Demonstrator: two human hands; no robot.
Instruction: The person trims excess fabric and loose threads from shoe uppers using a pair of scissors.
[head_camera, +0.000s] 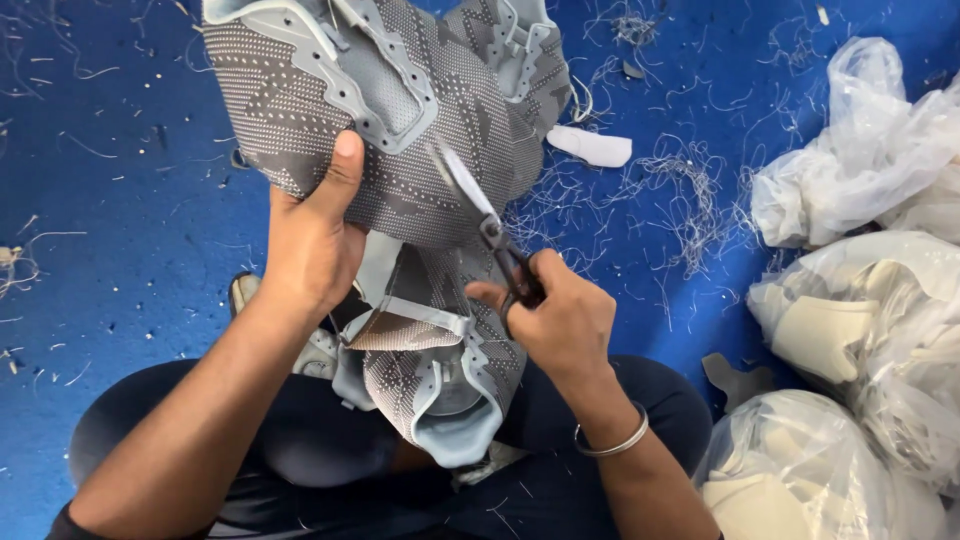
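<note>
We are sitting on a blue floor with our legs crossed and holding up a grey knitted shoe upper, patterned with small pale dots and trimmed with smooth light grey overlay around the lace openings. Our left hand is gripping it from below at its lower left edge, the thumb pressing flat across the front of the fabric and the other fingers folding out of sight behind it, so this grip is closing firmly on the upper. Our right hand, wearing a thin silver bangle at the wrist, is wrapping its fingers tightly round the dark handles of a pair of small thread snips; the pale blades are pointing up and to the left, lying against the dotted fabric near the middle of the upper, and we cannot tell how far apart the blades are standing. Below our hands, more grey uppers of the same pattern are lying in our lap, resting on our dark trousers, with a light blue padded collar facing us. Loose thread clippings are lying scattered over the floor to the right of the upper, thickest near a small white offcut. Further right, at the edge of the view, clear plastic bags of pale cream parts are lying piled together.
</note>
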